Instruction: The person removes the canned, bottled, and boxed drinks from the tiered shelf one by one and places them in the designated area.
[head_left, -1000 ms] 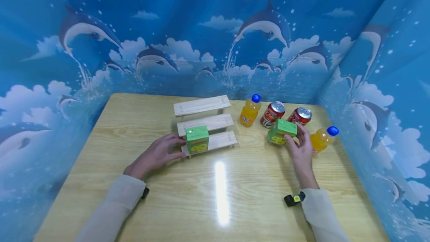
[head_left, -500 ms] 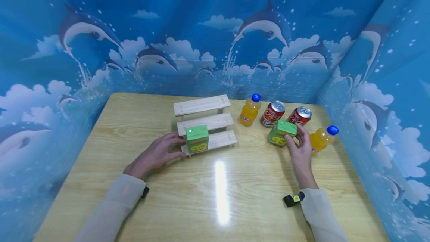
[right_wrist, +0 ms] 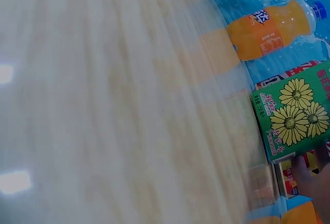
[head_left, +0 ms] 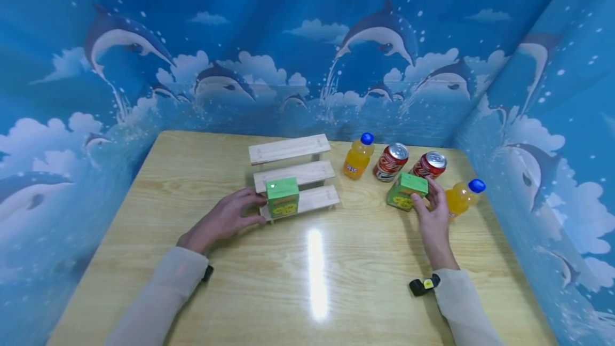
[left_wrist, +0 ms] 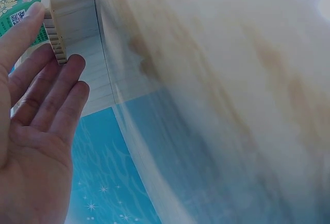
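A green drink carton with yellow flowers [head_left: 407,192] is pinched between the thumb and fingers of my right hand [head_left: 434,218], in front of the red cans. The right wrist view shows this carton [right_wrist: 294,113] close up, its flowered face toward the camera. On the lowest step of a three-tier wooden stand [head_left: 317,199] sits a second green drink carton [head_left: 282,198], upright at the left end. My left hand [head_left: 226,218] is at that end, its fingers relaxed. In the left wrist view, the fingers [left_wrist: 67,85] lie against or very near the stand's side; contact is hard to tell.
Behind the held carton stand two red soda cans [head_left: 391,163]. An orange drink bottle with a blue cap [head_left: 358,158] is left of them; another orange bottle [head_left: 458,199] stands right of my right hand. A dolphin-print curtain [head_left: 307,41] borders the wooden table [head_left: 269,282].
The right hand and its carton have shifted slightly right and toward me. The left hand, the stand and its carton have stayed in place.
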Available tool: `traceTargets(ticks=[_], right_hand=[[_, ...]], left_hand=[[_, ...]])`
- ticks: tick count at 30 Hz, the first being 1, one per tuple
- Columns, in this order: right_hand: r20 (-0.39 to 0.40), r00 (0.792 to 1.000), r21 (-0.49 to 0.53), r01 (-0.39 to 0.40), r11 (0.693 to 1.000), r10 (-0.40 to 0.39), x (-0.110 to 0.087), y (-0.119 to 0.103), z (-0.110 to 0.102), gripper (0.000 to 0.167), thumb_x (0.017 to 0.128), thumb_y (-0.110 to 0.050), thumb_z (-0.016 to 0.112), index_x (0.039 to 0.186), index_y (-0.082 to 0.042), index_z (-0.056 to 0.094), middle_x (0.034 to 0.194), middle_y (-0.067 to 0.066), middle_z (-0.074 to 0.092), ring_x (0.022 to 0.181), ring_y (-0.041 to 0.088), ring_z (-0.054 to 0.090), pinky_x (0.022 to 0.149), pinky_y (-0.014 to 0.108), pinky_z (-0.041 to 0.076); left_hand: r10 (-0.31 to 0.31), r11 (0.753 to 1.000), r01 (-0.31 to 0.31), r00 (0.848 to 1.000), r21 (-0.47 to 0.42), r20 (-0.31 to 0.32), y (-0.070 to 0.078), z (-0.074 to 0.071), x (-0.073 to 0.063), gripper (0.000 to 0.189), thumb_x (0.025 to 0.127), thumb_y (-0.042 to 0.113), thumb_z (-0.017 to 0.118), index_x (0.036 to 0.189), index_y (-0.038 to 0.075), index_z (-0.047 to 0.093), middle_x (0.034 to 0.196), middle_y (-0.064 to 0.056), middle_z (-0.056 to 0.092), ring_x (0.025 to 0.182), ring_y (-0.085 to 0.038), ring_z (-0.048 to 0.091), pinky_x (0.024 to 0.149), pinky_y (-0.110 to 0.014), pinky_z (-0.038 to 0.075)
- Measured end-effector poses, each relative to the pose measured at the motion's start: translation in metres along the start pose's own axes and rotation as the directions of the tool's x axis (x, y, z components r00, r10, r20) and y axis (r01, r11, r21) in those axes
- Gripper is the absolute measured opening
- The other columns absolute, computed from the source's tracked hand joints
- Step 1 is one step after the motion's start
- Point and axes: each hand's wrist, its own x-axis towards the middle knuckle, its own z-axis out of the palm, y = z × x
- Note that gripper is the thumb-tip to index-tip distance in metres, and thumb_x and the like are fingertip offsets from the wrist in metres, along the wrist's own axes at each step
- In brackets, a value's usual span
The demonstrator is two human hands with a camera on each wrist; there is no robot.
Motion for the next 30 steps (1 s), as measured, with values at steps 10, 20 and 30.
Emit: traceTargets(ticks=[10, 20, 30], right_hand=[[0.015, 1.000, -0.010, 0.016, 1.000, -0.016, -0.0002, -0.0003, -0.0034, 0.066, 0.112, -0.033, 0.062, 0.170, -0.036, 0.031, 0.178, -0.001, 0.034, 0.165, 0.020, 0.032, 0.137, 0.041, 0.029], [0.050, 0.999, -0.022, -0.002, 1.000, 0.003, 0.0027, 0.0017, -0.0072, 0.066, 0.114, -0.032, 0.058, 0.171, -0.037, 0.026, 0.181, -0.001, 0.027, 0.168, 0.022, 0.025, 0.138, 0.043, 0.029], [0.053, 0.998, -0.016, 0.019, 1.000, -0.018, -0.0021, -0.0027, -0.0076, 0.065, 0.114, -0.032, 0.057, 0.172, -0.036, 0.027, 0.181, -0.003, 0.026, 0.168, 0.022, 0.024, 0.139, 0.045, 0.026]], left_hand=[[-0.009, 1.000, 0.009, 1.000, 0.006, 0.004, 0.0014, -0.0005, 0.0002, 0.051, 0.098, 0.033, 0.083, 0.141, 0.009, 0.071, 0.141, -0.009, 0.069, 0.134, -0.034, 0.065, 0.115, -0.059, 0.054], [0.007, 1.000, -0.007, 1.000, 0.013, -0.012, -0.0003, 0.0006, 0.0007, 0.051, 0.098, 0.033, 0.084, 0.141, 0.009, 0.071, 0.141, -0.009, 0.069, 0.133, -0.034, 0.066, 0.114, -0.059, 0.055], [0.018, 1.000, -0.018, 1.000, 0.007, -0.025, -0.0008, 0.0017, 0.0002, 0.050, 0.097, 0.031, 0.085, 0.140, 0.009, 0.072, 0.141, -0.009, 0.070, 0.134, -0.034, 0.066, 0.115, -0.059, 0.055]])
